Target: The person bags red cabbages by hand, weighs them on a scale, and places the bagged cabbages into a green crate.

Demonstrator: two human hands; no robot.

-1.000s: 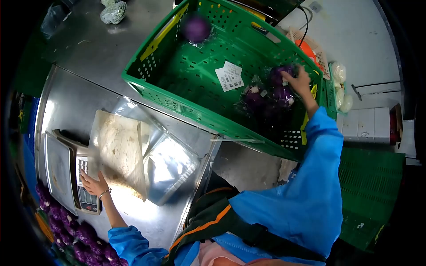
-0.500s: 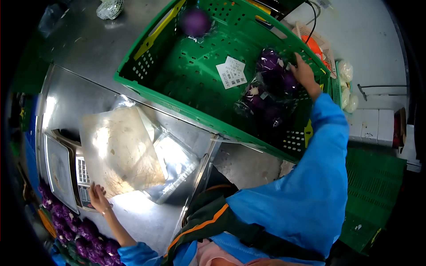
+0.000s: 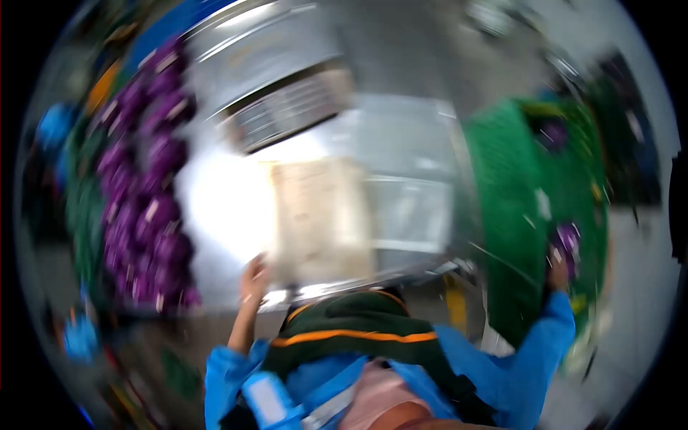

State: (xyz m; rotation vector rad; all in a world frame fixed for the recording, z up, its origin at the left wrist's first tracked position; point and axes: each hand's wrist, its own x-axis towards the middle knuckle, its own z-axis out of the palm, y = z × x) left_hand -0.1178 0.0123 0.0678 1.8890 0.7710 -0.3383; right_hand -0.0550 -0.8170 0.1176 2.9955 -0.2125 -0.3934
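Observation:
The view is smeared by motion. At the right, my right hand (image 3: 557, 274) reaches into a green crate (image 3: 512, 215), its fingers against a plastic-wrapped purple cabbage (image 3: 567, 240) and seemingly gripping it. Another purple cabbage (image 3: 552, 134) lies toward the crate's far end. My left hand (image 3: 255, 281) is over the near edge of the metal table, fingers loosely apart and holding nothing. Just right of it lies a beige sheet (image 3: 322, 218). Clear plastic bags (image 3: 411, 215) are beside that sheet.
A weighing scale with a keypad (image 3: 290, 107) stands beyond the sheet on the metal table (image 3: 222, 193). Wrapped purple cabbages (image 3: 161, 215) are piled along the table's left side. A pale netted item (image 3: 491, 16) is at the far right.
My view has swung left, so the crate now appears farther right and the cabbage pile is in fuller view. My right hand remains in the crate, now against one cabbage; my left stays near the sheet.

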